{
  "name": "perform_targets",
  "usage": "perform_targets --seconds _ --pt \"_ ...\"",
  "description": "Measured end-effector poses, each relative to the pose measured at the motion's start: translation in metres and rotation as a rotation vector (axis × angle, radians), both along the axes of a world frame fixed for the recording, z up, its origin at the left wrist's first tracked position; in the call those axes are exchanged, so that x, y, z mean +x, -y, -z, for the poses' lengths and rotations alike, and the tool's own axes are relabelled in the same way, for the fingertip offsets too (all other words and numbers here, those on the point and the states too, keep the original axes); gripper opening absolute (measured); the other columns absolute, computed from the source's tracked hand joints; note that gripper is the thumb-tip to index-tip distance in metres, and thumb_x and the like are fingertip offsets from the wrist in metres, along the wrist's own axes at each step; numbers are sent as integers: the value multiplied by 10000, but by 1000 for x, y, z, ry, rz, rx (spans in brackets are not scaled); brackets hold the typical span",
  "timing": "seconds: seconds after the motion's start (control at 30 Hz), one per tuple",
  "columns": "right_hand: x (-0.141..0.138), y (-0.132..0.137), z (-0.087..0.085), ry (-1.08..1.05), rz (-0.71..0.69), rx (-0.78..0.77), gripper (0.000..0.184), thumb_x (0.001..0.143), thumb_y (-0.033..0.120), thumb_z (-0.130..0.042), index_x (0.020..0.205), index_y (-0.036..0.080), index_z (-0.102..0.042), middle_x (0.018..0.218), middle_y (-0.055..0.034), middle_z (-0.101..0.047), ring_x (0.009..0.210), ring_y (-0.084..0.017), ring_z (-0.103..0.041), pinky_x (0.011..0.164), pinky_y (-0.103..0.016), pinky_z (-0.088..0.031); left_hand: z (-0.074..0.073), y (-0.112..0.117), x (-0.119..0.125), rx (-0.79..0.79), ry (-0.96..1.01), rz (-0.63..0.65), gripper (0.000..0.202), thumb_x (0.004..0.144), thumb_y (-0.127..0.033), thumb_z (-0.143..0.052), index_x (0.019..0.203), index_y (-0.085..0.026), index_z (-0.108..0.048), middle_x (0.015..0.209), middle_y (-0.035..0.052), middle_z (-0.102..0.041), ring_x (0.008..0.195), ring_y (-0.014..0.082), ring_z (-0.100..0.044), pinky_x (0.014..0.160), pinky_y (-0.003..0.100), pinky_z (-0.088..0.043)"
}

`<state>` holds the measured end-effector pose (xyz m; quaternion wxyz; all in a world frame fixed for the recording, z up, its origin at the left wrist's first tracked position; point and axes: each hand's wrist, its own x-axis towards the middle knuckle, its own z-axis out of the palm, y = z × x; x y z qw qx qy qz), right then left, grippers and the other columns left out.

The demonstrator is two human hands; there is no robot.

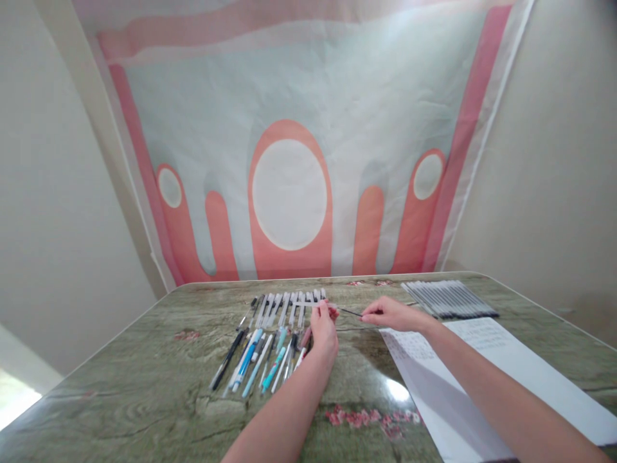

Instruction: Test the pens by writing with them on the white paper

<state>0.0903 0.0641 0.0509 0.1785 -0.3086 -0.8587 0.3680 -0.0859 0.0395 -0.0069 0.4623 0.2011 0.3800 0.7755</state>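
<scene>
My left hand point(323, 328) is closed in a pinch on a pale pen barrel point(308, 303) held above the table point(144, 386). My right hand point(393, 314) pinches the other end of a thin dark refill point(351, 312) that spans the gap between the two hands. Both hands hover just right of a spread of pens point(263, 354) lying on the green marbled tabletop: white and grey ones in a far row point(284, 307), blue, teal and black ones nearer me.
A row of several dark-tipped refills point(448, 299) lies at the far right of the table. A white sheet of paper point(486, 379) with faint writing runs under my right forearm. A pink and pale-blue cloth point(289, 161) hangs on the wall behind.
</scene>
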Motion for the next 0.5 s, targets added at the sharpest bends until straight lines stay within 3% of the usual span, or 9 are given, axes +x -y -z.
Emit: perform_targets --seconds 0.27,0.5 --pt "2 1 -8 67 -20 54 409 763 462 -447 669 111 -635 524 32 -371 509 -76 -272 470 -205 -229 0 0 -1 -3 25 -8 305 694 -393 -599 831 -132 -524 627 -18 -516 565 72 -490 589 212 -405" --pt "0 3 -10 46 -2 84 363 768 419 -456 630 124 -617 536 32 -418 512 -77 -311 483 -205 -259 -1 4 4 -37 -95 74 236 740 -360 -564 830 -142 -560 617 -11 -528 540 66 -495 521 170 -373"
